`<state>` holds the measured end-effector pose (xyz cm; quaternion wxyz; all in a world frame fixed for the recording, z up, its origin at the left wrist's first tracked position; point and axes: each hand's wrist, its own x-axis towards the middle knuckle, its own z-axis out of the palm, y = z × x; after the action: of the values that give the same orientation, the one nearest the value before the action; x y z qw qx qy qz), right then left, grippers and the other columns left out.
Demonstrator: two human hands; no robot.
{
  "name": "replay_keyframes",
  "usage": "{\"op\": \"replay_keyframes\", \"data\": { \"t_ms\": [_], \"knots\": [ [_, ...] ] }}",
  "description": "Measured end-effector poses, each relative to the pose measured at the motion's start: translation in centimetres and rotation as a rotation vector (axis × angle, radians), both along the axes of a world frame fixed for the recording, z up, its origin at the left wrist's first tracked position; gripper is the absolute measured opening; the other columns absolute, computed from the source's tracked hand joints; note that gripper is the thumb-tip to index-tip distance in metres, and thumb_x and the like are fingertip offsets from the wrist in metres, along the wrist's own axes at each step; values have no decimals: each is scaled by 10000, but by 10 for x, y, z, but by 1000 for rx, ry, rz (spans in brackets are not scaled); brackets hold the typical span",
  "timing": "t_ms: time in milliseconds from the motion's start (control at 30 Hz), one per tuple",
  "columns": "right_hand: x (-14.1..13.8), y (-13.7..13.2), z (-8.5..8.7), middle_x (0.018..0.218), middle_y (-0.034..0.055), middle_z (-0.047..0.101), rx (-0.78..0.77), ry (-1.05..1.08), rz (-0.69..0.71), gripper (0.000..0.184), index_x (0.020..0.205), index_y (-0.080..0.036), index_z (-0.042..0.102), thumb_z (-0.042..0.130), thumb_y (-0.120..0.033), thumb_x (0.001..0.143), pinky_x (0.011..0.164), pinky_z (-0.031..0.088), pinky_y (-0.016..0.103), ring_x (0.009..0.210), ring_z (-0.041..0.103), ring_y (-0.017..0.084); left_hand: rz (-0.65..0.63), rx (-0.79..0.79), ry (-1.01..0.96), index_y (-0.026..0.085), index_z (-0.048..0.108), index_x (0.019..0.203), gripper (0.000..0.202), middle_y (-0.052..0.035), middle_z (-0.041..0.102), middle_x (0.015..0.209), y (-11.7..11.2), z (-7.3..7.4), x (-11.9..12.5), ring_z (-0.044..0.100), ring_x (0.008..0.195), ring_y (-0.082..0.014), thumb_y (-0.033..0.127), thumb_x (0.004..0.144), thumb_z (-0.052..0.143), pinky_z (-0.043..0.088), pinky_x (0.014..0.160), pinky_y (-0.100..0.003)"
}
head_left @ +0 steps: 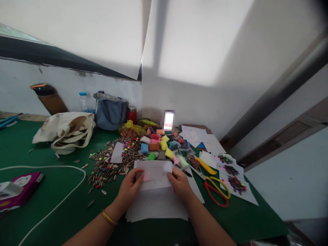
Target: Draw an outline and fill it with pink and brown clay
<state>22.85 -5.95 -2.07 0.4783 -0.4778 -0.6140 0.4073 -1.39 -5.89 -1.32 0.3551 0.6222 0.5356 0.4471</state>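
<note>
Now held: paper (156,174), long axis 9-to-3
left hand (130,188): pinches 9 o'clock edge
right hand (180,184): pinches 3 o'clock edge

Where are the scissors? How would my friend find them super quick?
Look at the green table, then the right hand pinching a small drawing sheet. The scissors lie flat just right of that hand, beside sheets with dark spiky shapes. Nothing else nearby has two loop handles, one yellow, one red.

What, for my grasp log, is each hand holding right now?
Left hand: pinching the drawing sheet at its left edge.
Right hand: pinching the drawing sheet at its right edge.
</note>
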Motion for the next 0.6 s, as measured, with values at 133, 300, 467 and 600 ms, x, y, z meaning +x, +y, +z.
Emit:
{"op": "replay_keyframes", "data": {
  "t_ms": [133,300,467,600],
  "knots": [
    [-1,0,1,912,50,704,-11,25,3,285,1017,-180,721,566,-374,876,734,487,297,840,638,226,2,-3,14,189,616,1033,308,-29,637,862,0,0,0,579,711,-181,416,836,550,481,677,-301],
    [-1,0,0,905,52,699,-26,29,9,307,1035,-173,717,569,-387,874,709,488,296,815,634,223,6,9,22,199,631,1037,309,-46,656,939,1,0,-1,608,798,-202,420,832,559,498,726,-315],
    [-1,0,0,925,53,707,-14,6,0,303,1029,-177,720,567,-385,871,732,494,308,837,642,232,1,4,25,201,634,1021,298,-53,662,981,0,0,-1,614,823,-208,397,803,587,506,736,-321],
    [-2,1,2,904,55,707,-1,0,-5,305,1013,-173,724,572,-390,861,724,497,308,822,641,232,0,14,20,196,635,1030,300,-50,657,931,-1,2,-1,607,806,-202,407,846,527,498,746,-322]
  ]
}}
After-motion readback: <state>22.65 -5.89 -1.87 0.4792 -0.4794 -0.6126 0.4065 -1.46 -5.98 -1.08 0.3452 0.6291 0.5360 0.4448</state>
